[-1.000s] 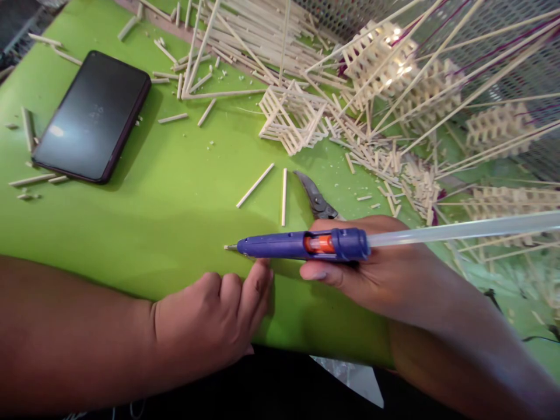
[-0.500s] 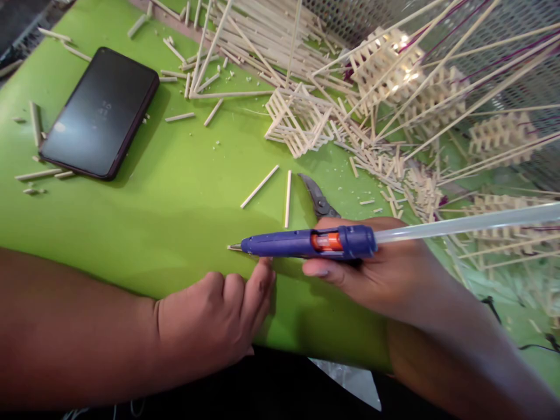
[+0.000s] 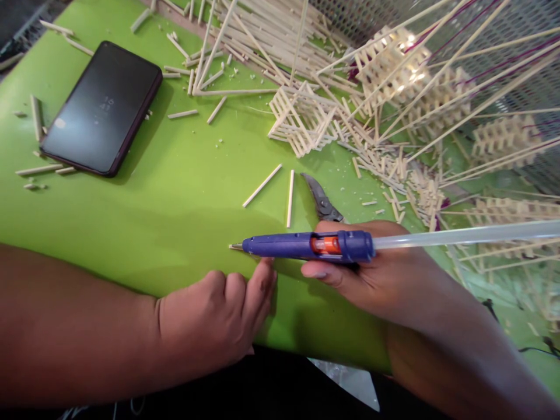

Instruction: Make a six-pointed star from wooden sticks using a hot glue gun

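Note:
My right hand (image 3: pixel 376 274) is wrapped round a blue glue gun (image 3: pixel 280 245), which points left above the green tabletop. A long clear glue stick (image 3: pixel 464 235) runs out of its back end, and an orange part shows through its side window. Beneath the metal nozzle peeks a pale tip, seemingly a stick's end; whatever lies behind it is hidden under the gun. My left hand (image 3: pixel 219 312) is closed, its forefinger reaching under the gun's barrel, and what its fingertips pinch is out of sight. Two short wooden sticks (image 3: pixel 262 185) lie just beyond the gun, beside pruning shears (image 3: pixel 321 201).
A dark phone (image 3: pixel 102 108) lies at the left among stick offcuts. Behind are an openwork stick lattice (image 3: pixel 304 119), a bundle of long sticks (image 3: pixel 271 41) and a heap of cut pieces (image 3: pixel 420 186). Stacked stick structures (image 3: pixel 394 67) with long rods fill the right side.
The view has shifted slightly. Both hands and the glue gun keep nearly the same place, with the nozzle still at the pale tip.

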Tool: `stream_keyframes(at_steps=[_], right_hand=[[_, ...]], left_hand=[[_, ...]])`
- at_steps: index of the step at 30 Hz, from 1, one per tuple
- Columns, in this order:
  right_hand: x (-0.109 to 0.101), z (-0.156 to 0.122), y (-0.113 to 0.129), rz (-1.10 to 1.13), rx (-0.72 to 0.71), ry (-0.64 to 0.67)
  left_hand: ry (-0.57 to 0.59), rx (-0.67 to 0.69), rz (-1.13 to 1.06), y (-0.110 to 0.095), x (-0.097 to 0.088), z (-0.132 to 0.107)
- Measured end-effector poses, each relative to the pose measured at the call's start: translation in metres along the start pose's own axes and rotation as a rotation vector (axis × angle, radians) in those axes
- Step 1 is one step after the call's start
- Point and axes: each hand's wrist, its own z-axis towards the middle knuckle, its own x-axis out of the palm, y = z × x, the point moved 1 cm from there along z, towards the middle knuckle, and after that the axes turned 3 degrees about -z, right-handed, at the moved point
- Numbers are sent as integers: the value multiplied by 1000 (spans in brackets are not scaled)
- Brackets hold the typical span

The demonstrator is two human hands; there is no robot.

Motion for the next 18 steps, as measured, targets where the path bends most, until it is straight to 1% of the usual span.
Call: stream_keyframes(at_steps=[5, 9, 18], right_hand=[[3, -1, 1, -59, -31, -38], [2, -1, 2, -67, -11, -7], [0, 2, 4, -80, -43, 0]], left_hand=[[22, -19, -13, -2, 0, 0], [14, -13, -10, -2, 0, 0], [-10, -9, 3, -1, 1, 0]])
